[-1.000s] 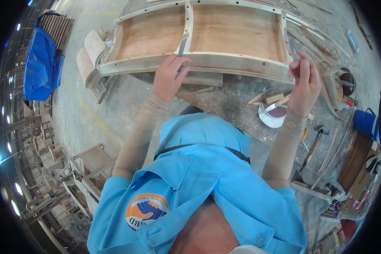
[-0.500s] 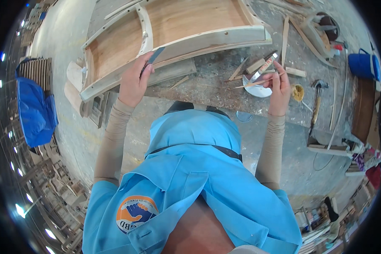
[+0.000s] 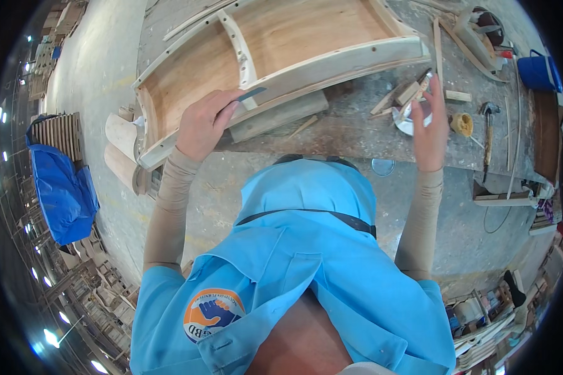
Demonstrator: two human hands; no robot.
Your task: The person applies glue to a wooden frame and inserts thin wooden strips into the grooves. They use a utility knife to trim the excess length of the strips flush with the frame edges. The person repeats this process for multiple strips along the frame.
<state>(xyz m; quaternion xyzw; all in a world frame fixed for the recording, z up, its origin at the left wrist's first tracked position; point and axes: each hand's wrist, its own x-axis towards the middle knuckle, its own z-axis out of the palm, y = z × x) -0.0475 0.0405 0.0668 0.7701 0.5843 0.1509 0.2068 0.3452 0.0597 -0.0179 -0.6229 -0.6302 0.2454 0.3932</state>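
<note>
My left hand (image 3: 201,126) is closed around a flat, dark grey strip (image 3: 253,94), perhaps a blade or small file. Its free end points right, over the near rail of a pale curved wooden frame with panelled bays (image 3: 350,59). To the right, my right hand (image 3: 429,134) has its fingers stretched and apart, and I see nothing held in it. It is over the right side of a round white dish (image 3: 404,126). A narrow tool with a light-coloured blade (image 3: 424,81) lies by the dish, partly hidden behind my fingers.
Wood offcuts (image 3: 408,94) lie behind the dish. A small tub of yellowish paste (image 3: 461,124) and a hammer (image 3: 488,134) are right of my right hand. A blue bucket (image 3: 537,72) stands far right. At left are curved wooden pieces (image 3: 120,164) and a blue bag (image 3: 59,194).
A thin wooden sliver that my right hand pinched is no longer seen in it, and those fingers have spread. My left hand still holds the dark strip, now tilted lower toward the rail.
</note>
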